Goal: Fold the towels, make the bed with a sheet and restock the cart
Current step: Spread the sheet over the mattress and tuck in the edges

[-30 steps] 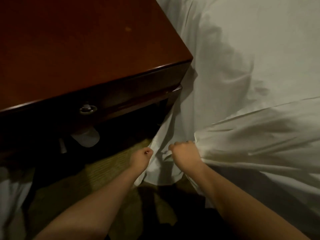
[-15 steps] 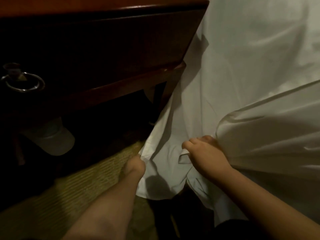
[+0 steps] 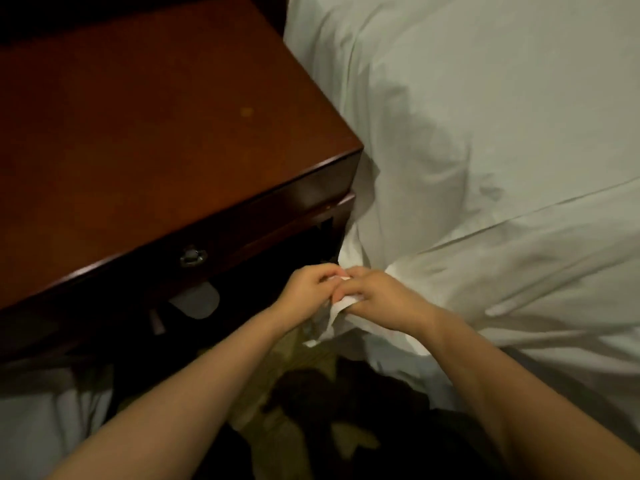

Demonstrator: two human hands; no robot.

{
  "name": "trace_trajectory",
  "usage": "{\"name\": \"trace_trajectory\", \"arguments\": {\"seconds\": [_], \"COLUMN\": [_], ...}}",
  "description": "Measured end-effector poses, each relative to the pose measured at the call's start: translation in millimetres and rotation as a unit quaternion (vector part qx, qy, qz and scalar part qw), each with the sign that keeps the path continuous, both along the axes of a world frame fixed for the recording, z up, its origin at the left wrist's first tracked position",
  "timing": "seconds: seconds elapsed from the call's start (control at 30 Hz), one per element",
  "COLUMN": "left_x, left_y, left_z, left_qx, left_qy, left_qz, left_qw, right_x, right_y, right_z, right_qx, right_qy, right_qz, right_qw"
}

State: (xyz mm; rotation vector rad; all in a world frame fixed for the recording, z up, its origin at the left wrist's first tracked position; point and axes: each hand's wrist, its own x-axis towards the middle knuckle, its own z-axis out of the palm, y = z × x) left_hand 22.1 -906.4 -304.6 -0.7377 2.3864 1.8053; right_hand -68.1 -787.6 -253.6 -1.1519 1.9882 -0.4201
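Just right of dark reddish wooden desk (image 3: 156,133), at near bed (image 3: 554,341) corner: left hand (image 3: 304,289) and right hand (image 3: 384,299), fingers curled, both pinch bunched corner of thin white fabric sheet (image 3: 485,150) spread over bed. Soft, light, limp, judged slippery; best held at hem.

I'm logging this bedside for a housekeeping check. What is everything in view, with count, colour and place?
sheet: one, white, over the bed at right, corner bunched beside the nightstand
nightstand: one, reddish-brown wood, left of the bed
drawer pull: one, metal, on the nightstand front
pale object: one, whitish, under the nightstand; cannot tell what it is
carpet: greenish, floor between nightstand and bed
white fabric: one patch, lower left edge
left hand: one, grips the sheet corner
right hand: one, grips the sheet corner, touching the left hand
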Motion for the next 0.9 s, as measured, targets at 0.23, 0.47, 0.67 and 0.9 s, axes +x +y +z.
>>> {"name": "trace_trajectory", "arguments": {"seconds": [0.23,0.47,0.67,0.9], "left_x": [48,64,81,107], "left_y": [-32,-69,-77,-87], "left_z": [204,402,509,566], "left_qx": [0.032,0.021,0.019,0.057], "left_qy": [-0.037,-0.024,0.028,0.027], "left_qz": [0.009,0.089,0.032,-0.018], "left_qw": [0.999,0.995,0.999,0.998], "right_x": [2,-3,11,39], "right_y": [-13,-46,-69,-75], "right_z": [184,353,452,518], "right_qx": [-0.067,-0.105,-0.144,-0.221], "right_qy": [0.004,0.049,0.069,0.100], "right_qz": [-0.106,-0.220,-0.257,-0.285], "right_qw": [0.992,0.969,0.953,0.927]}}
